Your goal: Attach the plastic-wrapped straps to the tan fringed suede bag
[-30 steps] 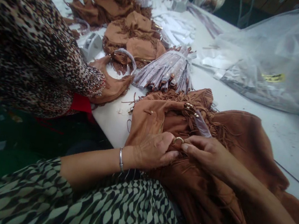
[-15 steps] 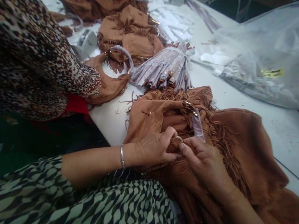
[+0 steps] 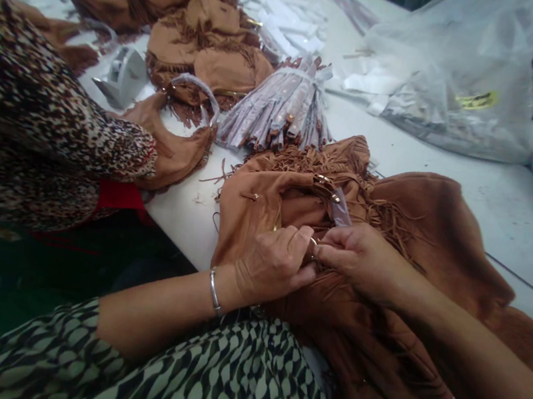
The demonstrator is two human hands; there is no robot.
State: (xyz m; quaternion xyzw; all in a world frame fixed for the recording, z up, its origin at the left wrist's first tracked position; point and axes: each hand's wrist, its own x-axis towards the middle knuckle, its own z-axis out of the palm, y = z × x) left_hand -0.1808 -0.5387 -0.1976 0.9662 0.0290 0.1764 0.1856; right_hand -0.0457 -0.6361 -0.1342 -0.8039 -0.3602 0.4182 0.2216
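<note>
A brown fringed bag lies in front of me at the table's near edge, with a small zipper pull and gold-coloured hardware on it. Between my hands is a small metal ring at the bag's near side. My left hand, with a silver bangle at the wrist, is closed around the ring's left side and the brown material. The thumb and fingers of my right hand pinch the ring from the right. A plastic-wrapped strap end rises just behind my right hand. My fingertips are partly hidden.
A bundle of wrapped straps stands behind the bag. More brown bags lie at the back left. A person's leopard-print sleeve reaches in from the left. A clear plastic sack is at the back right.
The view has shifted, so most things sit further left and higher. My left hand has turned, with its knuckles closed over the ring. The brown material below my right hand has shifted.
</note>
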